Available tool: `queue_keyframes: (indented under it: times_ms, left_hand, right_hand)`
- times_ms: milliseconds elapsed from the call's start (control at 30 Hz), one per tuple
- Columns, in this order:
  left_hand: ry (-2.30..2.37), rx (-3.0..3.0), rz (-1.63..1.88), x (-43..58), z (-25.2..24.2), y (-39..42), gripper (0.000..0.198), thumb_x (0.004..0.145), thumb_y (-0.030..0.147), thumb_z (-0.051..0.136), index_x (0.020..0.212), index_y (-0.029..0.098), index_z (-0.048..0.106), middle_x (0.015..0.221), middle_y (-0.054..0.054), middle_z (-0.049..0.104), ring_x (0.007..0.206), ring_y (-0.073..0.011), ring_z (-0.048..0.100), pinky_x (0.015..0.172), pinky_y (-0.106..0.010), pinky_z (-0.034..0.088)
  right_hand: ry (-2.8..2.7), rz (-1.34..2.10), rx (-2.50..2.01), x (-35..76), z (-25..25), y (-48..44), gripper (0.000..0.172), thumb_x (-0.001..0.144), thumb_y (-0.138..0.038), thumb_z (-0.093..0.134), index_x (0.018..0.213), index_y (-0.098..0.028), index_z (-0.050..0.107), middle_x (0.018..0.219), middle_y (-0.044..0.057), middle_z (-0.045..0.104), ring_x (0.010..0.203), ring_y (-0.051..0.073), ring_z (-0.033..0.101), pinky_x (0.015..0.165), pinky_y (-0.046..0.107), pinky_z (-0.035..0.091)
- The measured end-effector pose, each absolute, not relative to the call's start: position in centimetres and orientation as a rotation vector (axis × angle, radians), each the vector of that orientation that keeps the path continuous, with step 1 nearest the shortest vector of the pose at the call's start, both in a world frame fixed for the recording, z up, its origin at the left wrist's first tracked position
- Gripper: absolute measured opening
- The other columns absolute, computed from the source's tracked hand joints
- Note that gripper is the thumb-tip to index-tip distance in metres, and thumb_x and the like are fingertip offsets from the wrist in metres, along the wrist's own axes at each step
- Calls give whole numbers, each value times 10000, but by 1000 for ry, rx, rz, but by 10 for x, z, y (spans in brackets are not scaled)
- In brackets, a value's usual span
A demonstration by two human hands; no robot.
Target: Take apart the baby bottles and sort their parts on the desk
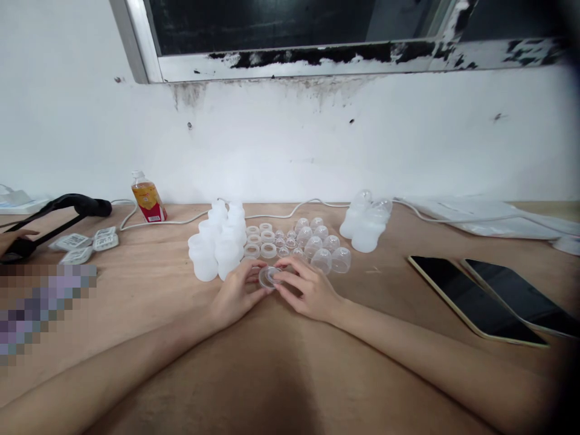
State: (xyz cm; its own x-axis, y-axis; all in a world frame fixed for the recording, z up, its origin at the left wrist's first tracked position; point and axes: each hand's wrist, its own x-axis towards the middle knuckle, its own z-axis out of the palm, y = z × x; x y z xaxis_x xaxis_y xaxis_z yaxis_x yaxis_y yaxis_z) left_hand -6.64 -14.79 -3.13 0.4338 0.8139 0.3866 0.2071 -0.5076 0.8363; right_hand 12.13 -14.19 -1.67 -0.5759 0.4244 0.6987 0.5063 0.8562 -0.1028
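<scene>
My left hand and my right hand meet over the table, fingers closed around a translucent bottle ring. A clear nipple appears to sit in the ring's middle, partly hidden by my right fingers. Just beyond my hands lie several loose bottle rings in rows. Beside them stand small clear nipples and larger clear dome caps. White baby bottles without tops are grouped beyond my left hand. Farther right stand a few bottles with clear domes on them.
Two dark-screened phones or tablets lie at right, near plastic bags. A white cable runs along the wall. At left are a drink bottle, small white packets and another person's hand by a black strap.
</scene>
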Motion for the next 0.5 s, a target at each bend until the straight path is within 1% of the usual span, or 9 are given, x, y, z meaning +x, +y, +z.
queue_keyframes:
  times_ms: [133, 267, 367, 433, 500]
  left_hand:
    - [877, 2036, 1085, -66, -32, -150, 348, 752, 251, 539, 1050, 158, 385, 1040, -39, 462, 960, -93, 483, 866, -242, 429]
    - [892, 2135, 1098, -66, -27, -153, 325, 765, 247, 524, 1057, 189, 393, 1017, -11, 465, 944, -70, 471, 847, -211, 431]
    - [909, 2276, 1121, -66, -21, -156, 313, 773, 228, 512, 1063, 189, 402, 1024, -11, 461, 959, -70, 445, 855, -209, 410]
    - [904, 2394, 1124, -66, -20, -157, 319, 780, 216, 503, 1081, 192, 399, 1061, -11, 447, 996, -73, 419, 884, -214, 380]
    - [871, 2468, 1108, -66, -21, -158, 309, 792, 197, 483, 1088, 196, 395, 1085, -7, 434, 1012, -64, 406, 895, -200, 362]
  right_hand:
    - [-2277, -113, -552, 122, -17, -142, 148, 744, -172, 511, 889, -154, 536, 996, 51, 469, 918, 132, 429, 773, 278, 390]
    - [-2264, -20, -668, 121, -18, -144, 153, 766, -209, 493, 906, -150, 477, 997, 51, 451, 912, 116, 429, 776, 261, 391]
    - [-2235, 177, -824, 121, -20, -143, 318, 763, -278, 498, 1036, -155, 391, 1030, 64, 437, 909, 109, 437, 755, 245, 407]
    - [-2252, 321, -899, 120, -20, -143, 430, 761, -317, 501, 1130, -176, 331, 1040, 55, 458, 883, 109, 461, 740, 252, 416]
    - [-2293, 421, -927, 120, -19, -142, 456, 767, -336, 491, 1165, -199, 315, 1020, 33, 497, 830, 105, 492, 720, 256, 421]
